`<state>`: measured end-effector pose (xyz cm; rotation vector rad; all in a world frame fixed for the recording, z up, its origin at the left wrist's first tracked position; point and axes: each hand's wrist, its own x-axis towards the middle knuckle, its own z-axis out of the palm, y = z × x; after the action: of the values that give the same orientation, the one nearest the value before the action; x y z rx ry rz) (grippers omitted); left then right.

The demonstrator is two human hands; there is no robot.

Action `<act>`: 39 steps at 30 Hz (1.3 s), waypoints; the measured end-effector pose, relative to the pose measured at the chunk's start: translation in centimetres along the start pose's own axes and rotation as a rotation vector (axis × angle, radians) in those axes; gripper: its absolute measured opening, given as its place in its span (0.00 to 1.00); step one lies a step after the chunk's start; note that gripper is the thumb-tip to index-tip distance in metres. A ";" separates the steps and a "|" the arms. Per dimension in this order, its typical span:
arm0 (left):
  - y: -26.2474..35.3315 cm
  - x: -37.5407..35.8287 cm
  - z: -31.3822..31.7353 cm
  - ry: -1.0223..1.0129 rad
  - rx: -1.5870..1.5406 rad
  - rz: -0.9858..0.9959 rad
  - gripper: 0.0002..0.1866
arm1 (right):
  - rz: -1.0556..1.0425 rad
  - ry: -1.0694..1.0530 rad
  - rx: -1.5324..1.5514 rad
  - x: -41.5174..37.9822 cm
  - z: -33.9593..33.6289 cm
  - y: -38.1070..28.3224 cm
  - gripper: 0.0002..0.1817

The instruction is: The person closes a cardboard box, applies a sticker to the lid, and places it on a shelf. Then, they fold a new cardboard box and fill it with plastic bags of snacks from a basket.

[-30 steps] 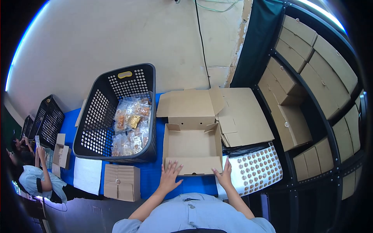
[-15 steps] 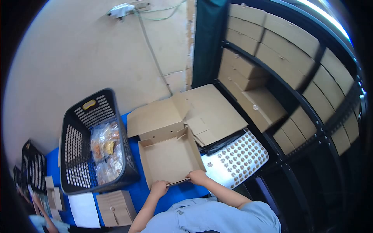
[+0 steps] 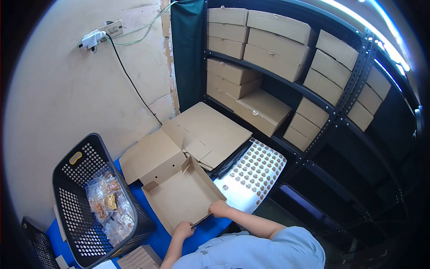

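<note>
An open cardboard box (image 3: 183,195) lies on the blue table, its lid (image 3: 150,154) folded back towards the wall. My left hand (image 3: 183,230) is closed on the box's near edge. Further right, my right hand (image 3: 219,209) grips the same side close to its corner. Behind the box are flat cardboard sheets (image 3: 212,130). A sheet of round stickers (image 3: 257,172) lies to its right, partly under black plastic. On the left stands a black basket (image 3: 143,224) with clear packets (image 3: 109,201) inside.
Black shelves (image 3: 313,101) with closed cardboard boxes (image 3: 277,40) rise at the back right. A brown carton (image 3: 139,258) sits at the table's near edge. A second black basket (image 3: 42,246) is at far left. A plug and cable (image 3: 92,40) are on the wall.
The view has swung right, so the table's things appear lower and further left. Both hands still hold the box's near edge. The co-worker at far left is out of view.
</note>
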<state>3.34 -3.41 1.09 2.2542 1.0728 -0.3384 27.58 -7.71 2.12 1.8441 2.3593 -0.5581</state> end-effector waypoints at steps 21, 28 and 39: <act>0.6 -1.8 -1.9 0.304 -0.094 0.151 0.17 | 0.194 -0.129 -0.131 1.8 -1.3 -1.3 0.10; -0.4 -1.3 0.3 0.200 -0.255 0.124 0.18 | 0.184 -0.124 -0.148 0.8 -1.6 -1.8 0.10; -0.9 -3.7 -0.5 0.099 -0.651 0.097 0.24 | 0.069 -0.227 0.352 -0.8 -3.1 -1.6 0.25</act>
<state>0.32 -4.89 2.85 1.7358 0.9439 0.1535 26.74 -7.67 5.61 1.8608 2.1474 -1.1696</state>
